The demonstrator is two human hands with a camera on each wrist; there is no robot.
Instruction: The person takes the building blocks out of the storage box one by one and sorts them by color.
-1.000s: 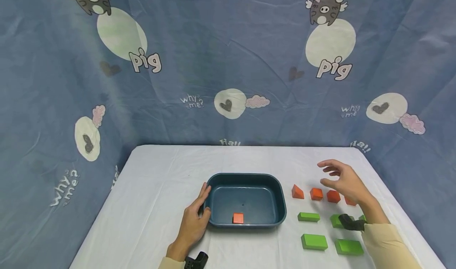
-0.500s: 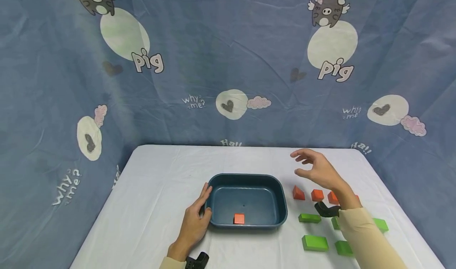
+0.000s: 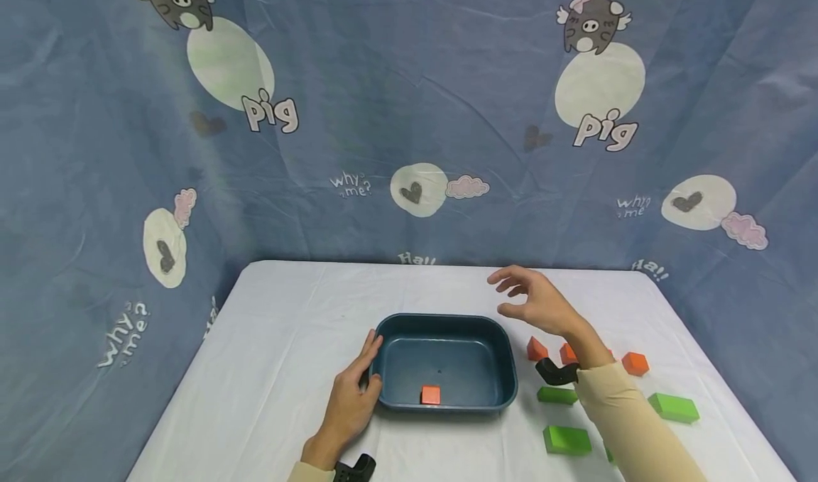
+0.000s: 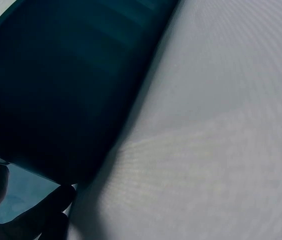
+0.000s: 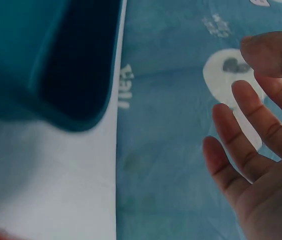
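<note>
A dark teal plastic tray [image 3: 445,409] stands on the white table, with one orange block [image 3: 431,395] inside near its front wall. My left hand [image 3: 348,404] rests along the tray's left side, fingers fairly straight and touching the rim; the left wrist view shows its dark fingertips [image 4: 63,195] at the tray wall. My right hand [image 3: 533,301] hovers beyond the tray's back right corner, fingers spread and lightly bent, holding nothing. In the right wrist view its palm and fingers [image 5: 248,107] are bare, apart from the tray [image 5: 81,120].
Right of the tray lies a row of orange blocks, with an orange wedge [image 3: 537,349] at its left end and another orange block [image 3: 635,363] at its right. Nearer lie several green blocks [image 3: 567,440], some hidden under the right forearm. A patterned blue curtain [image 3: 351,113] hangs behind.
My right hand has moved left from above the orange blocks toward the tray's back right corner, staying without a block. The left hand keeps its place on the tray.
</note>
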